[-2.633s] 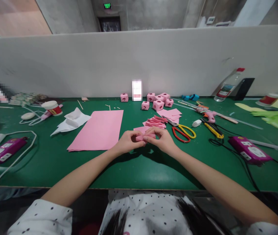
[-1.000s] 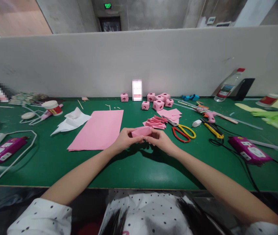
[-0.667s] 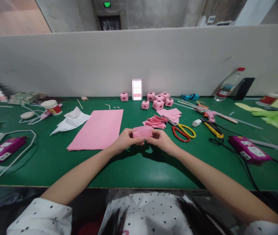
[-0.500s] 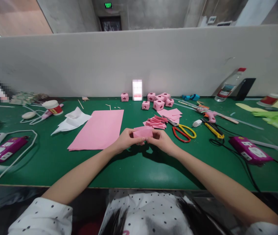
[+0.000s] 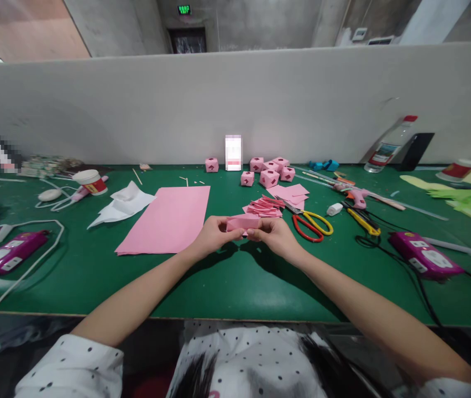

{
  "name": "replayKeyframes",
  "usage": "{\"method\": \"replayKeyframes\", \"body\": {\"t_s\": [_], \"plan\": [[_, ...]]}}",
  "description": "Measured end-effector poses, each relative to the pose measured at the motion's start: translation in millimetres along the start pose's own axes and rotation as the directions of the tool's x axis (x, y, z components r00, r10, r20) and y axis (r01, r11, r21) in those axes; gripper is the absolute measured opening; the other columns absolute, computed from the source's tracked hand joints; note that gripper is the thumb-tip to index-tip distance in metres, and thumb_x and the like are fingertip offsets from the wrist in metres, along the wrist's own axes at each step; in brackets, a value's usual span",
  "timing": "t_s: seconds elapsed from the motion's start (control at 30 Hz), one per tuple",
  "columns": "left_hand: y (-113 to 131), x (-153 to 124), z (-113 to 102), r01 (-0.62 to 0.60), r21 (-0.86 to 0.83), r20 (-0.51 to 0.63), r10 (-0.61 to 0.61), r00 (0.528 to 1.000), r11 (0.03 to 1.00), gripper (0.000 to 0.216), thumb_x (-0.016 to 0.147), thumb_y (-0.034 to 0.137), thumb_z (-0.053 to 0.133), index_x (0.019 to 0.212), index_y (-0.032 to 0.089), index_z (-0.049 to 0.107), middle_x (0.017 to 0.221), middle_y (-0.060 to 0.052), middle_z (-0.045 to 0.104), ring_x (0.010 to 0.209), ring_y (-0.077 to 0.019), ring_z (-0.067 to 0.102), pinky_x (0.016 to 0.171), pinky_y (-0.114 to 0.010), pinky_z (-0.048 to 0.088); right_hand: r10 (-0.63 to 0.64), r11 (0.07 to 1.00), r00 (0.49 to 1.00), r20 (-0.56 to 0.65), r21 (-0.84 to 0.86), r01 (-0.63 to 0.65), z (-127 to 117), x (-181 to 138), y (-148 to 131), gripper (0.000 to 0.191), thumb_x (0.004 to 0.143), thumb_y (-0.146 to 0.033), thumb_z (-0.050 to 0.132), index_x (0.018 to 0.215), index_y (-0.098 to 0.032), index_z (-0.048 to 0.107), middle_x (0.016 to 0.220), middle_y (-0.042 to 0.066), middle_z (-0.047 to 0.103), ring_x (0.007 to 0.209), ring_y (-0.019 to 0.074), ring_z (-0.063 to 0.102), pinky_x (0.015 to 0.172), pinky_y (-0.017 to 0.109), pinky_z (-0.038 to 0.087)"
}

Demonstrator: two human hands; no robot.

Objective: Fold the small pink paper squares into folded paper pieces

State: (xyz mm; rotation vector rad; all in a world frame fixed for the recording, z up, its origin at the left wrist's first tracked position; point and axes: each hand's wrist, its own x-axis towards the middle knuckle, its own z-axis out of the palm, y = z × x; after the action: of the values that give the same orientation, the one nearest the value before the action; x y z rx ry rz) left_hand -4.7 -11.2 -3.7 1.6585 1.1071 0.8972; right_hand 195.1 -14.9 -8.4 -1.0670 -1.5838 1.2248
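A small folded pink paper piece (image 5: 242, 223) is held just above the green table (image 5: 227, 287), pinched from both sides. My left hand (image 5: 213, 236) grips its left end with closed fingers. My right hand (image 5: 275, 236) grips its right end, fingers closed too. Behind the hands lies a pile of folded pink paper pieces (image 5: 263, 207). A large pink sheet (image 5: 169, 219) lies to the left. Several finished pink paper cubes (image 5: 267, 177) stand near the back wall.
Red and yellow scissors (image 5: 310, 224) lie right of my hands, with a glue gun (image 5: 354, 194) and black cables beyond. Purple power strips (image 5: 425, 255) (image 5: 9, 252) sit on both sides. White crumpled paper (image 5: 123, 203), a paper cup (image 5: 88, 181) and a bottle (image 5: 387, 145) are further out.
The pink paper has been refolded between my fingers, from a flat pinched strip to a small boxy shape. Both hands stayed at the same spot on the table.
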Motion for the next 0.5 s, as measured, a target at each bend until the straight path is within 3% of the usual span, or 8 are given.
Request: {"method": "replayKeyframes", "body": {"t_s": [0.33,0.5], "plan": [[12.7,-4.6,-5.8,-0.119,0.140,0.039,0.115,0.993,0.983,0.038,0.078,0.049,0.070,0.086,0.012,0.077,0.071,-0.006,0.073,0.060,-0.0135,0.060,0.053,-0.021,0.039,0.013,1.000,0.999,0.039,-0.015,-0.012,-2.0,-0.8,0.2,0.037,0.066,-0.049,0.080,0.069,-0.014,0.067,0.065,0.004,0.069,0.060,0.0145,0.061,0.059,0.026,0.047],[10.0,-1.9,-5.8,-0.089,0.111,0.006,0.089,0.996,0.990,0.039,0.076,0.048,0.072,0.088,0.011,0.076,0.071,-0.006,0.072,0.062,-0.0143,0.062,0.055,-0.022,0.041,0.004,1.000,0.999,0.050,0.002,-0.004,-2.0,-0.5,-2.2,0.039,0.067,-0.051,0.079,0.071,-0.014,0.066,0.066,0.003,0.067,0.060,0.0132,0.059,0.060,0.026,0.046]]}}
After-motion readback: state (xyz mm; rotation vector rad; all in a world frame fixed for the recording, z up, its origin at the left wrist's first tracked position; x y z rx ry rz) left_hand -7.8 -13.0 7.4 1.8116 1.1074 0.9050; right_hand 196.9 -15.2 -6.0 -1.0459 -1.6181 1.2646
